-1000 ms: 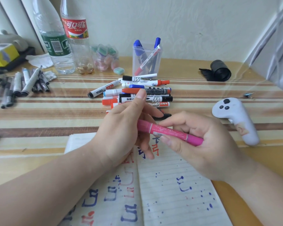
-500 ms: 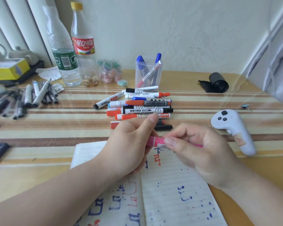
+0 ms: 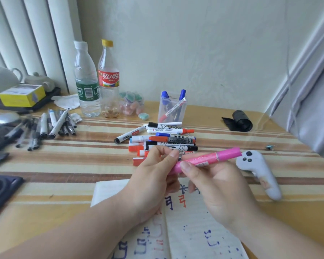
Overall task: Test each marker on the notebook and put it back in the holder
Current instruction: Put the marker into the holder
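At the far left of the frame, a heap of grey and black pens point(image 3: 45, 128) lies on the striped table point(image 3: 64, 165), with a yellow box point(image 3: 22, 95) behind it. Right of these stand a water bottle point(image 3: 86, 85) with a green label and a cola bottle point(image 3: 108, 81) with a red label, side by side against the wall. Further right, at upper centre, the clear holder point(image 3: 172, 109) stands upright with a few markers in it. Just in front of it lies a pile of whiteboard markers point(image 3: 166, 139). Below the pile, the left hand point(image 3: 151, 180) curls its fingers round the left end of a pink marker point(image 3: 208, 158). The right hand point(image 3: 219, 187) pinches the barrel beside it, thumb on top. The marker is held above the table, its right end tilted up. Under both hands, at bottom centre, the open notebook point(image 3: 195, 230) shows blue and red test marks. At right, a white controller point(image 3: 258, 172) rests on the table, and a black roll point(image 3: 239, 122) lies beyond it.
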The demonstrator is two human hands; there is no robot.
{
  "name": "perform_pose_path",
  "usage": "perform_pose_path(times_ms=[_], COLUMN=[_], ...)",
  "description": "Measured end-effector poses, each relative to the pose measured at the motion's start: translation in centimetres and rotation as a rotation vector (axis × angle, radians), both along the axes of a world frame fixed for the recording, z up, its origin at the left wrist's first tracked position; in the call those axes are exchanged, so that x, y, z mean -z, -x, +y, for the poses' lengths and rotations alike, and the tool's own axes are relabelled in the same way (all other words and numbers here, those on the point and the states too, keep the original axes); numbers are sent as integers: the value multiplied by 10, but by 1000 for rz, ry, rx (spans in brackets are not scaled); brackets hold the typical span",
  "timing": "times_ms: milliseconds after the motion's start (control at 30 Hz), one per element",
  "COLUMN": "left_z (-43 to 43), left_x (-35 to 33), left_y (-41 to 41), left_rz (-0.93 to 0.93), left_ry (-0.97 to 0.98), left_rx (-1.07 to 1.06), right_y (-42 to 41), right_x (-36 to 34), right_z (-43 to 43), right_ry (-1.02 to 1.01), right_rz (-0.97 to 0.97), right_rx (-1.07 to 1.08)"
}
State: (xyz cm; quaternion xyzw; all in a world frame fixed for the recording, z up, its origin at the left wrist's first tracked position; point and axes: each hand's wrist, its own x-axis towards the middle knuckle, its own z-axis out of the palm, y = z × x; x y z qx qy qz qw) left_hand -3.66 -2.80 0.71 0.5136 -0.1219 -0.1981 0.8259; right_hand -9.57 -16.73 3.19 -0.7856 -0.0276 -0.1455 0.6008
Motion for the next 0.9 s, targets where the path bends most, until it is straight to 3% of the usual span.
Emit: perform_pose_path(times_ms=[367,533,633,733,900], left_z=[-1,1,2,3,4], left_x=[-5,-1,0,1,2], left_y=[1,-4,-3,-3,-5], left_rz=[107,202,183,124,82], left_ry=[169,157,108,84,44], left_rx=[0,-20,44,67,85], right_y=[-13,-58,-119,-176,-217], right_x=[-15,-49,-78,-100,-99], right_z=[20,-8,-37,-58,-62], right_ry=[-184,154,225,324,578], right_rz=[68,-85,-142,-108,14], right_rx=[-34,159,312,465,485])
